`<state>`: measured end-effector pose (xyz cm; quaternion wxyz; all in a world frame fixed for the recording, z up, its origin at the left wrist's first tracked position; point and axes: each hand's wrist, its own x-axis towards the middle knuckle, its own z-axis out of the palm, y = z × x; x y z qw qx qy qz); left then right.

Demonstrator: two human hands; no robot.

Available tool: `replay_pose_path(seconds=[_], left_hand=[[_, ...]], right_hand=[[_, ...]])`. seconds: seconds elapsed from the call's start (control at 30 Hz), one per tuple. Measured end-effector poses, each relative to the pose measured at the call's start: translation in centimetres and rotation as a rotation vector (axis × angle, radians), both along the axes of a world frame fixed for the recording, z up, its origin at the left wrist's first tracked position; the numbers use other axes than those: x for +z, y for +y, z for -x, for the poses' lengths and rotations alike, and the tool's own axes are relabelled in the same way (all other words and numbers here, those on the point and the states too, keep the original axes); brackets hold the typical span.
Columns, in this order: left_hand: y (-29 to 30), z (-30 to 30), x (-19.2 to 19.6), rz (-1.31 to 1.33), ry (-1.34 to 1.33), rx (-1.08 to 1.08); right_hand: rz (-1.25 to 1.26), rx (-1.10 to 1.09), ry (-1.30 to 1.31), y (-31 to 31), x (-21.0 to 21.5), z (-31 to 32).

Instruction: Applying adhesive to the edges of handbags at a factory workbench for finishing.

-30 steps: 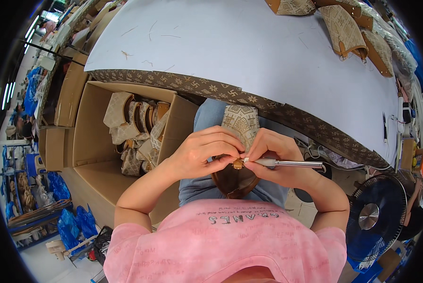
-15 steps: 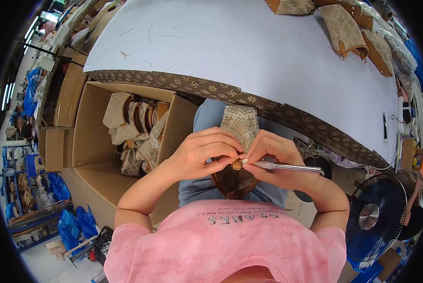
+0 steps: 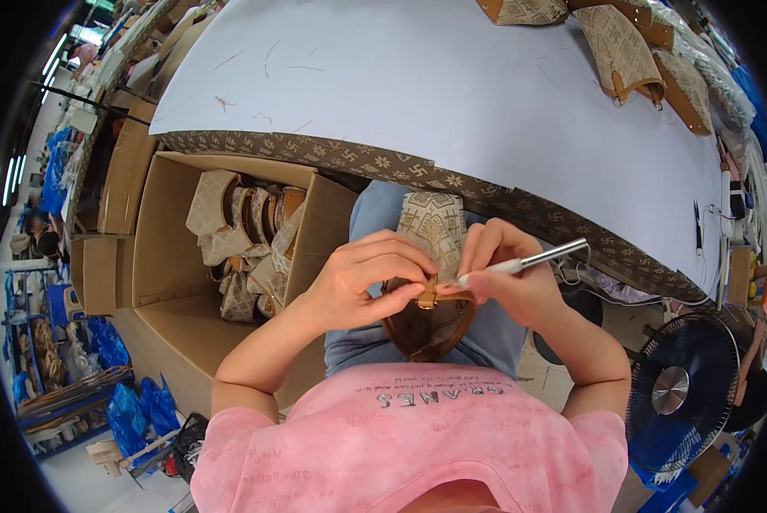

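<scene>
A small patterned beige bag (image 3: 435, 227) with brown leather trim lies in my lap, below the table edge. My left hand (image 3: 366, 278) grips its brown rim at a small tan tab (image 3: 427, 295). My right hand (image 3: 507, 274) holds a thin silver pen-like tool (image 3: 533, 256), its white tip touching that tab. Both hands sit close together over the bag's opening.
A wide white table (image 3: 452, 94) with a patterned border stretches ahead; more bags (image 3: 619, 47) lie at its far right. An open cardboard box (image 3: 157, 256) on my left holds several similar bags (image 3: 238, 231). A dark floor fan (image 3: 678, 389) stands at the right.
The silver tool has tilted up at its far end and my right hand has shifted slightly. My left hand keeps its hold on the bag.
</scene>
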<state>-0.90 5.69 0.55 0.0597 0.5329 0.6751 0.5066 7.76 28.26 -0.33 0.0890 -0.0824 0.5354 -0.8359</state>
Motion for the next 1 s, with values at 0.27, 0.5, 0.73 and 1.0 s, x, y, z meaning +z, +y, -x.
replay_pose_path(seconds=[0.27, 0.5, 0.73, 1.0], left_hand=[[0.9, -3.3, 2.4, 0.245, 0.156, 0.329], [0.4, -3.5, 1.7, 0.233, -0.130, 0.345], [0.3, -3.4, 0.4, 0.159, -0.372, 0.313], [0.5, -4.1, -0.4, 0.107, -0.452, 0.330]], right_hand=[[0.410, -0.135, -0.054, 0.4, -0.5, -0.1], [0.391, -0.064, -0.081, 0.4, -0.6, -0.6], [0.059, -0.034, 0.015, -0.4, -1.5, -1.2], [-0.173, -0.084, 0.132, -0.8, -0.9, -1.3]])
